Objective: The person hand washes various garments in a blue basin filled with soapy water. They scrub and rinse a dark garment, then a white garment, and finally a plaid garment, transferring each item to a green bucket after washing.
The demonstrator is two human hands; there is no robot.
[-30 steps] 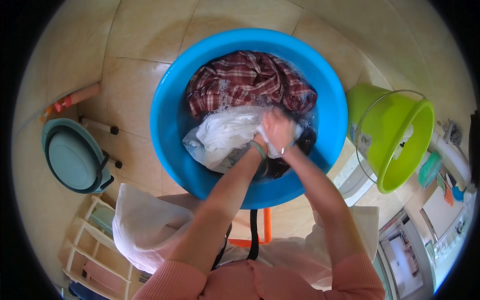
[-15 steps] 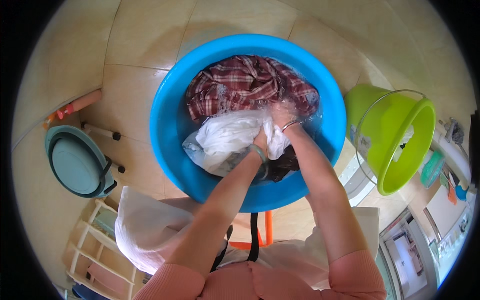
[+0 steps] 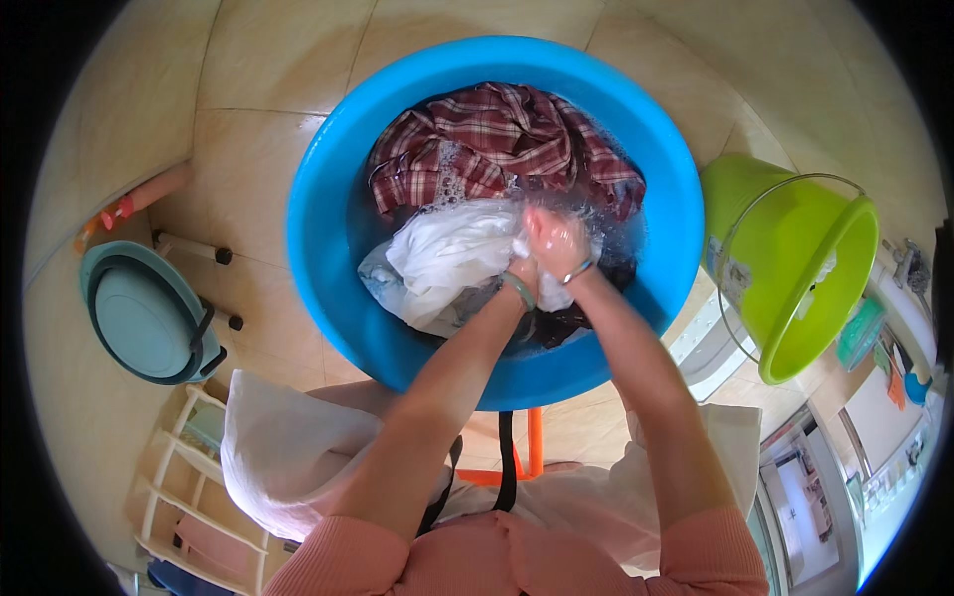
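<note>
A blue plastic basin (image 3: 320, 228) of sudsy water stands in front of me. In it, a bunched white garment (image 3: 447, 243) lies half under water, its left part spread and sheer. My right hand (image 3: 556, 241), wet and slightly blurred, with a silver bracelet at the wrist, closes on the right end of this garment amid splashes. Right beside it, my left hand (image 3: 524, 270), below which a pale green bangle sits, grips the same cloth; its fingertips are hidden. A red plaid shirt (image 3: 487, 134) is heaped at the far side, and a dark cloth (image 3: 564, 328) lies under my hands.
To the right, a lime green bucket (image 3: 785, 263) with a metal handle lies tilted. A grey-green folding tub (image 3: 144, 313) is at the left, near a white shelf rack (image 3: 164, 482). An orange stool frame (image 3: 536, 442) shows below the basin.
My right hand has risen a little and turned, with water splashing round it. The basin and everything around it sit slightly higher in the view. Both hands stay on the white garment.
</note>
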